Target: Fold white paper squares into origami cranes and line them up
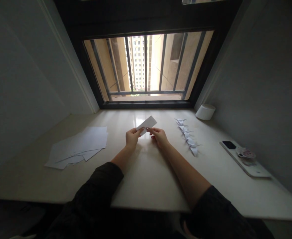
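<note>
A folded piece of white paper (149, 123), roughly a rectangle and tilted, is held above the pale sill between my two hands. My left hand (133, 136) pinches its lower left edge, thumb on top. With thumb and fingers, my right hand (159, 135) grips the lower right edge close to the left thumb. The fingers behind the paper are partly hidden. To the right stands a row of several folded paper cranes (187, 135). On the left lies a loose pile of white paper sheets (81, 146).
A phone (256, 171) in a pale case with a round grip lies at the right near the wall. Behind it, a white round container (205, 112) stands in the corner. A barred window (146, 105) closes off the back. The sill's front edge (151, 209) runs below my forearms.
</note>
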A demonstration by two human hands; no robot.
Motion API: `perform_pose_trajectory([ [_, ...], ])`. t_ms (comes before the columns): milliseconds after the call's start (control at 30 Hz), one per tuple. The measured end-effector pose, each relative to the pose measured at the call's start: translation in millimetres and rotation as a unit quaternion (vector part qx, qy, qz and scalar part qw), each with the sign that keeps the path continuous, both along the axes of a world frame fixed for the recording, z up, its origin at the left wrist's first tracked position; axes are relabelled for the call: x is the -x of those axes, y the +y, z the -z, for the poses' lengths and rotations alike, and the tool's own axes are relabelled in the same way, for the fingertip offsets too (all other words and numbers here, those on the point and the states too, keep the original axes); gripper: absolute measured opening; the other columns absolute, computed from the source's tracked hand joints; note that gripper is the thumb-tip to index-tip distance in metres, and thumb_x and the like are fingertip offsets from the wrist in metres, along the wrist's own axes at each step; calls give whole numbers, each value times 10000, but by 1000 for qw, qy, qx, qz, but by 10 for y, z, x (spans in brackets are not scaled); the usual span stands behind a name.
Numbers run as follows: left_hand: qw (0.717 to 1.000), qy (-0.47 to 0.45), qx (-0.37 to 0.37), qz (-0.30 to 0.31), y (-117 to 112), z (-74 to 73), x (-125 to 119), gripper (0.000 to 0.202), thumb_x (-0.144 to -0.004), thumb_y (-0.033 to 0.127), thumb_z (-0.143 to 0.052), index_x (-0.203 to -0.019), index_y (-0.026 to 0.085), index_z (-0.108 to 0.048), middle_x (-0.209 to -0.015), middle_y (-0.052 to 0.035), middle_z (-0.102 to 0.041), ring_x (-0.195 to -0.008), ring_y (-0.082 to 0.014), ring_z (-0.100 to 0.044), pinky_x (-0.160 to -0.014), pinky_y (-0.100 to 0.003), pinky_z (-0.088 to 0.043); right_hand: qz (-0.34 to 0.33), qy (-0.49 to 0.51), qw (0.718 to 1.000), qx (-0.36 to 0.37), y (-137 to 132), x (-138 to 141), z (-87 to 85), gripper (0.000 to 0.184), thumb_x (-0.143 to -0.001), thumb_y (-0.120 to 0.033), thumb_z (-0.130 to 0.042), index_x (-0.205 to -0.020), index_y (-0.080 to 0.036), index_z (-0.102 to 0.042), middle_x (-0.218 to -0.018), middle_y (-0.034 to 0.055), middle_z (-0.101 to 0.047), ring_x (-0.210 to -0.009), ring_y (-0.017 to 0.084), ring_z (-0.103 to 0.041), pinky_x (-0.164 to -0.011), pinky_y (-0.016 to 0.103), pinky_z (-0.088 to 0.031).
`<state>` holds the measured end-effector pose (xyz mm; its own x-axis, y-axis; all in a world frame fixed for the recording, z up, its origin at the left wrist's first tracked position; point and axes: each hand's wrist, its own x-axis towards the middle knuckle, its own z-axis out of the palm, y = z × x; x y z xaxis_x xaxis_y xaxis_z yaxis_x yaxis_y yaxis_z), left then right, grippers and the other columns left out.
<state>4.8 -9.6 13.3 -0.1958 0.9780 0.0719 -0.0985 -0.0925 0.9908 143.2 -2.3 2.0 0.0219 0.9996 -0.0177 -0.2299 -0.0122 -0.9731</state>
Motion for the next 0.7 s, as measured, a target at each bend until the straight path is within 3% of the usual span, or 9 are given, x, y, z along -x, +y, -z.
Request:
perform_pose_trajectory([
  [267, 999, -12, 37, 15, 21, 17, 5, 412, -560, 476, -758, -778, 128, -723, -755, -77, -692, -683, -156, -600, -596, -243, -452, 2, 6, 999, -37, 31, -19, 32, 331, -520, -498, -756, -581, -186, -666, -624, 27, -605, -565, 114, -469, -470, 243, -320],
  [500, 998, 52, -3, 24, 21, 1, 18, 408, -590, 505, -728, -765, 137, -709, -693, -55, -681, -638, -149, -586, -560, -238, -428, -2, 4, 1000, -23, 35, -27, 47, 354, -504, -499, -769, -571, -183, -623, -606, 22, -600, -547, 112, -473, -469, 240, -324],
  [700, 998, 20, 2, 64, 5, -38, 2, 443, -626, 504, -709, -894, 156, -658, -819, -60, -693, -715, -167, -633, -599, -239, -432, 11, 44, 998, -40, 21, 1, 37, 340, -537, -455, -771, -542, -186, -562, -539, -14, -561, -490, 88, -436, -480, 247, -299],
])
